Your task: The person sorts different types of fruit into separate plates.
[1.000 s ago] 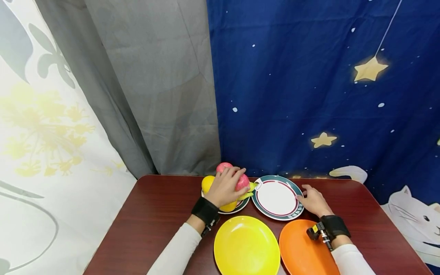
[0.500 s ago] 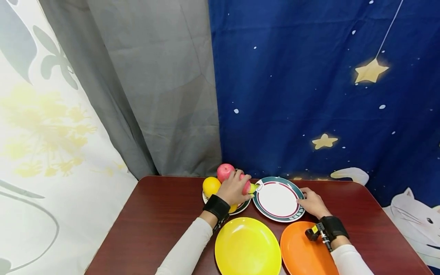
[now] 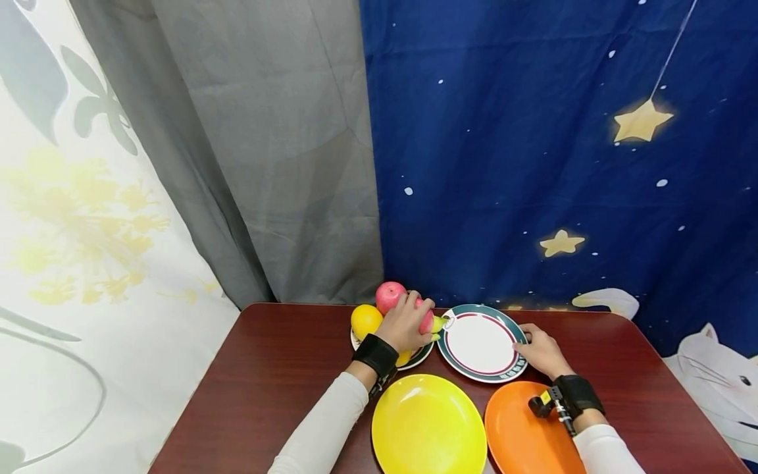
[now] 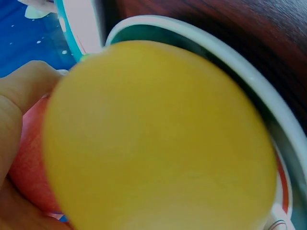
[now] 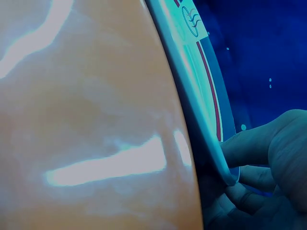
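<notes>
My left hand (image 3: 405, 326) grips a red apple (image 3: 426, 321) over the fruit plate (image 3: 424, 357) at the back of the table. Thumb and fingers lie round the apple in the left wrist view, partly behind a large yellow fruit (image 4: 158, 134). Another red apple (image 3: 391, 297), a yellow round fruit (image 3: 366, 321) and what looks like bananas (image 3: 439, 324) are around the hand. With my right hand (image 3: 541, 350) I pinch the right rim of a white plate with a green border (image 3: 480, 342); in the right wrist view the thumb is on top and fingers are underneath.
A yellow plate (image 3: 429, 424) lies in front of the fruit plate. To its right an orange plate (image 3: 527, 428) sits under my right wrist. A dark red table (image 3: 266, 395) carries everything, with grey and blue curtains (image 3: 474, 164) behind.
My left hand has shifted slightly right and now holds the apple nearer the white plate; the yellow fruit at left is more exposed. My right hand stays at the plate rim.
</notes>
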Motion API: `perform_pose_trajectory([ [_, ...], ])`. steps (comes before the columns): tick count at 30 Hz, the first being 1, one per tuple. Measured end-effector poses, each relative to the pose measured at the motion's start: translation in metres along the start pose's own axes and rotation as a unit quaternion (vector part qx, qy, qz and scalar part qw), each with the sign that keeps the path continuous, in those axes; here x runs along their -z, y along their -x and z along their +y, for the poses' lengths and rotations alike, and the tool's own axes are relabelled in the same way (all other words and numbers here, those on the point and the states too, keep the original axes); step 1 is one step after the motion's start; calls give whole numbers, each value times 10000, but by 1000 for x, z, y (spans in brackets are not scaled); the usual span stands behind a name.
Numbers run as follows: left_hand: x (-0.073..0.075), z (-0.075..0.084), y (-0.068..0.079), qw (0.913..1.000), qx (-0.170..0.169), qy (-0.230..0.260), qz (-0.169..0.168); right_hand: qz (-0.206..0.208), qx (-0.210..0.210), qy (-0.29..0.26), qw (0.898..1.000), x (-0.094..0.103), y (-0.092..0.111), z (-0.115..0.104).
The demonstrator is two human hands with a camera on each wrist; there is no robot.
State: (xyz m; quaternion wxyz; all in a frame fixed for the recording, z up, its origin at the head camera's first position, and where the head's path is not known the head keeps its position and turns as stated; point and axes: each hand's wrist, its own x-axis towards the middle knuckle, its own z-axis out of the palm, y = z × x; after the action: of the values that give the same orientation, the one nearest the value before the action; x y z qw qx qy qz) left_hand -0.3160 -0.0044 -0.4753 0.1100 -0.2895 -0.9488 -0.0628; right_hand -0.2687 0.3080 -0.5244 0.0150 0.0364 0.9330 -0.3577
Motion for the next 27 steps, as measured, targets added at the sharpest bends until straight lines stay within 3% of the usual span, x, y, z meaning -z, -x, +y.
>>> perform_pose_trajectory([
  [4,11,11,-4,9990,-316,108,303,-25,-9,-6,10000,4,3,4],
  [8,30,35,-13,9976,-562,29,408,-11,-18,-29,10000,5,3,7],
  [11,35,56,-25,9964,-739,-21,405,-4,-70,-54,10000,6,3,8],
  [14,28,76,-39,9959,-844,20,332,-14,-131,-68,9999,6,3,10],
  [19,3,99,-54,9962,-865,-97,4,-32,-152,-80,9998,4,0,9],
  [27,-34,114,-52,9961,-539,-327,-620,86,-7,-64,9999,0,-3,4],
])
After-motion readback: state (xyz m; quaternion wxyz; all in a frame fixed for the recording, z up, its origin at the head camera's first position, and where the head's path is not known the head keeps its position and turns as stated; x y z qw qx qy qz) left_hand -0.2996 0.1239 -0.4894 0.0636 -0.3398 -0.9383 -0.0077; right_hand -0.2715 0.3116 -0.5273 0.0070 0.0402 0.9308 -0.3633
